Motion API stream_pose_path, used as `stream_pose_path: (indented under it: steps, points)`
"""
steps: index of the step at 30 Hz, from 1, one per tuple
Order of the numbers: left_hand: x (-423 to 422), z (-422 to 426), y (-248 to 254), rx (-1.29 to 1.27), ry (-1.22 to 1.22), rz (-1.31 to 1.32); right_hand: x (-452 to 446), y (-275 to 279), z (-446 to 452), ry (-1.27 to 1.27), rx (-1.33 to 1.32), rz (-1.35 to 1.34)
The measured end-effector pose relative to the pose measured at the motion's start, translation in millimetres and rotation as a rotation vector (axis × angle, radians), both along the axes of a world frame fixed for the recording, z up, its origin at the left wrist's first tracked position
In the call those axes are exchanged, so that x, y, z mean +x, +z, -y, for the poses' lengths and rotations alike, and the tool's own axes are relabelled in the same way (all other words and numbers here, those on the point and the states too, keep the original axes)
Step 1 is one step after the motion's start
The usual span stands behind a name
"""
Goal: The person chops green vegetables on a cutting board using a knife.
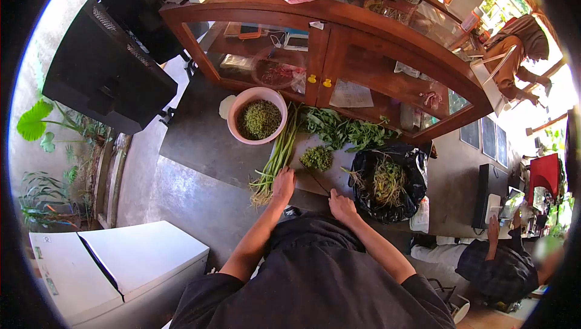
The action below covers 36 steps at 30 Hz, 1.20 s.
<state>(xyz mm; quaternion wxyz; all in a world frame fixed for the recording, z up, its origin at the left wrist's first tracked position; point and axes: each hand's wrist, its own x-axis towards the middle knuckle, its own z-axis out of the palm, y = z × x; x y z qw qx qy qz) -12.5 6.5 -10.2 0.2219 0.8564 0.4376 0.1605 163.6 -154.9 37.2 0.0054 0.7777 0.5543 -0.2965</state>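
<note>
My left hand (283, 184) rests on the root end of a bunch of long green stalks (282, 150), its fingers closed around some of them. My right hand (342, 203) is closed on a knife (316, 179), whose thin dark blade points up and left toward a pile of chopped green pieces (317, 157). The pile lies on a light board (334, 177) between my hands. Left of the stalks, a pink bowl (233, 124) holds more chopped greens. Just right of my right hand, a black plastic bag (417, 174) lies open with rooty trimmings inside.
Leafy greens (345, 129) lie behind the board, against a wooden glass cabinet (324, 50). A white fridge (139, 256) stands at lower left and black speakers (109, 69) at upper left. One person (496, 268) is at lower right, another (514, 56) at upper right.
</note>
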Motion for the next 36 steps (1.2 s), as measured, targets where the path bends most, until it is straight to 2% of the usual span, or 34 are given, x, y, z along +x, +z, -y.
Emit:
stream_pose_path:
  steps: [4, 7, 16, 19, 22, 26, 29, 31, 36]
  points:
    - [4.0, -1.8, 3.9, 0.022, 0.016, 0.052, -1.2, 21.5, 1.1, 0.025, 0.024, -0.008]
    - [6.5, -2.7, 11.7, -0.059, 0.009, -0.028, -1.8, 37.4, 2.7, 0.057, -0.031, -0.025]
    - [9.0, -0.9, 21.7, -0.105, 0.076, -0.024, -0.6, 46.6, 9.2, 0.067, -0.062, -0.042]
    - [10.3, -1.6, 21.3, -0.106, 0.067, -0.052, -1.2, 39.7, 7.4, 0.054, -0.146, -0.049]
    - [8.4, 0.4, 19.4, -0.092, 0.065, -0.076, -4.7, 2.6, 5.8, -0.028, -0.146, -0.096]
    - [9.5, 3.9, 8.9, 0.055, 0.073, 0.034, -6.8, -35.3, -0.6, -0.084, -0.092, -0.173]
    - [9.4, 1.3, 0.7, 0.072, 0.088, 0.062, -5.4, -29.7, 1.8, -0.001, 0.058, -0.063]
    - [6.9, 1.0, 0.7, 0.05, 0.097, 0.068, -2.3, -12.7, 4.4, -0.014, -0.13, -0.088]
    - [4.1, 0.6, 3.6, 0.036, 0.068, 0.014, -5.2, -6.7, 4.4, -0.026, -0.121, -0.058]
